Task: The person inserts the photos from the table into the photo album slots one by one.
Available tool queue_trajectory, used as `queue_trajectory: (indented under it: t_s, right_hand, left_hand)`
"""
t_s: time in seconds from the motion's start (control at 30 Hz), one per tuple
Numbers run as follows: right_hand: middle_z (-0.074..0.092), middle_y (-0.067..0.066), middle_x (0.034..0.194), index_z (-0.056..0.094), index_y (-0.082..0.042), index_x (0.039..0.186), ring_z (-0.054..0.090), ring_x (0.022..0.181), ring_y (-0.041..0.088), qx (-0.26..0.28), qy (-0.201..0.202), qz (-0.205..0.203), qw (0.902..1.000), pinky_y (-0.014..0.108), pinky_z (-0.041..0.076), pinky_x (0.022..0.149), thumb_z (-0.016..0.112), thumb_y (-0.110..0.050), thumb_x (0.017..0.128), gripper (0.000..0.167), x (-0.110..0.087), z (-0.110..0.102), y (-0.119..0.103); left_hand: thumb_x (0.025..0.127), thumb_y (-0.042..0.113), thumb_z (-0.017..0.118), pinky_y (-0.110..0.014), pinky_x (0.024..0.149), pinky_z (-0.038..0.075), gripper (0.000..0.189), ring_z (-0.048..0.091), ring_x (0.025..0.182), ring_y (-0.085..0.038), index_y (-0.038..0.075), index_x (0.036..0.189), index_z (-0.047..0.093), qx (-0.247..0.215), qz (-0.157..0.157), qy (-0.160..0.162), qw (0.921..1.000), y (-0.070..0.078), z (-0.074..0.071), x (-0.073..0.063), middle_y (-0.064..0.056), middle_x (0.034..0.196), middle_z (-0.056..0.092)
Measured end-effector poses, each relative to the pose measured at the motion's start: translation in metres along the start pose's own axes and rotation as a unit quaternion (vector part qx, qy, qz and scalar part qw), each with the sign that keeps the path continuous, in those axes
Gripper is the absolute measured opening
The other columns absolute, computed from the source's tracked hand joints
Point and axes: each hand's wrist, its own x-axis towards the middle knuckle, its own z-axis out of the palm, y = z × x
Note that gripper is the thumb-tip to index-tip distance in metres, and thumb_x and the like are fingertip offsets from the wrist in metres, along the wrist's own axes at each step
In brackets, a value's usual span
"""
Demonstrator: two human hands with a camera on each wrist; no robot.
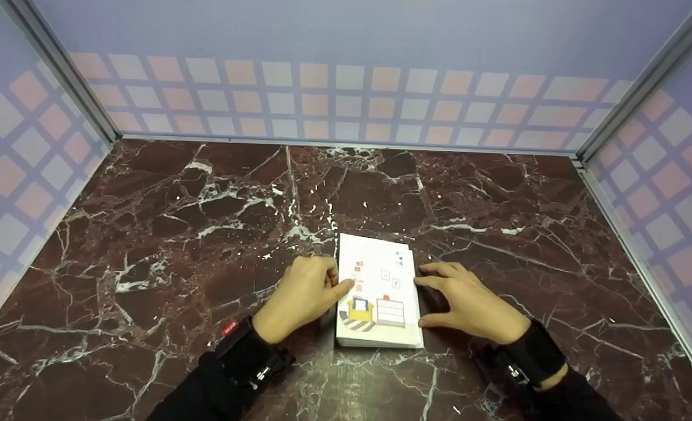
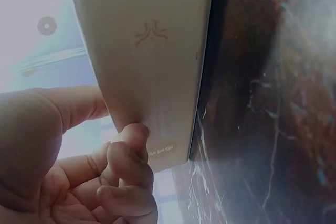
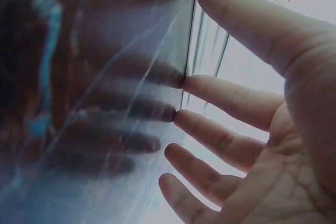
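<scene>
A thick white book [image 1: 375, 292] lies on the table in the head view, its cover printed with small coloured drawings of furniture and picture frames. My left hand [image 1: 310, 292] holds its left side, with the thumb on the cover and the other fingers curled against the spine. The left wrist view shows that pale spine [image 2: 152, 66], bearing a small emblem and faint lettering, with the left hand [image 2: 100, 166] against it. Along the opposite edge, my right hand [image 1: 468, 301] touches the book with fairly straight, spread fingers. Those fingertips [image 3: 184, 116] meet the lower edge near the tabletop in the right wrist view.
The dark red marbled table [image 1: 164, 280] with white veins is glossy and reflects the fingers. A lilac back wall [image 1: 346, 35] with pink and white squares bounds it, and similar panels [image 1: 673, 169] stand at both sides.
</scene>
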Motion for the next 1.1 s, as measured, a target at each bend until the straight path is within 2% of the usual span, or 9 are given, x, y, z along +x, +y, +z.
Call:
queue_trajectory:
  t_s: [0.3,0.57,0.8,0.97,1.1]
  right_hand:
    - [0.054,0.022,0.158,0.067,-0.003,0.144,0.051,0.142,0.045,-0.003,-0.007,0.003,1.0000,0.068,0.043,0.118,0.093,-0.036,0.083,0.074,0.001,0.001,-0.001]
    - [0.057,0.020,0.155,0.070,-0.005,0.140,0.054,0.139,0.043,-0.007,0.001,0.001,1.0000,0.066,0.046,0.115,0.094,-0.033,0.082,0.069,-0.001,0.001,0.000]
    - [0.058,0.020,0.154,0.070,-0.005,0.140,0.055,0.139,0.044,-0.004,0.002,0.000,1.0000,0.069,0.047,0.113,0.093,-0.034,0.083,0.069,0.000,0.000,0.000]
    - [0.059,0.017,0.155,0.069,-0.005,0.141,0.055,0.140,0.043,-0.005,0.001,-0.004,1.0000,0.070,0.048,0.110,0.089,-0.040,0.088,0.067,0.001,0.000,0.000]
    - [0.059,0.017,0.155,0.069,-0.006,0.143,0.056,0.141,0.042,-0.002,0.001,-0.001,1.0000,0.069,0.048,0.112,0.086,-0.043,0.090,0.066,0.002,0.000,0.003]
  left_hand:
    - [0.096,0.025,0.081,-0.020,0.047,0.040,0.032,0.048,0.053,-0.008,0.012,0.074,0.061,-0.002,0.013,0.013,0.9998,0.002,0.008,-0.001,0.003,0.066,0.059]
    - [0.097,0.025,0.079,-0.017,0.046,0.042,0.026,0.050,0.055,-0.006,0.010,0.082,0.066,-0.014,0.017,0.004,0.9997,0.007,0.014,0.000,0.002,0.071,0.064]
    - [0.096,0.024,0.080,-0.018,0.046,0.043,0.026,0.051,0.055,-0.008,0.010,0.080,0.065,-0.003,0.025,0.017,0.9995,0.006,0.012,-0.003,0.001,0.070,0.064]
    - [0.096,0.026,0.079,-0.021,0.047,0.046,0.024,0.055,0.055,-0.009,0.009,0.083,0.068,0.019,0.014,0.032,0.9992,0.005,0.008,-0.008,0.000,0.071,0.067]
    - [0.096,0.028,0.080,-0.020,0.046,0.044,0.025,0.053,0.054,-0.008,0.010,0.083,0.069,0.020,0.011,0.030,0.9993,0.004,0.004,-0.010,0.000,0.071,0.067]
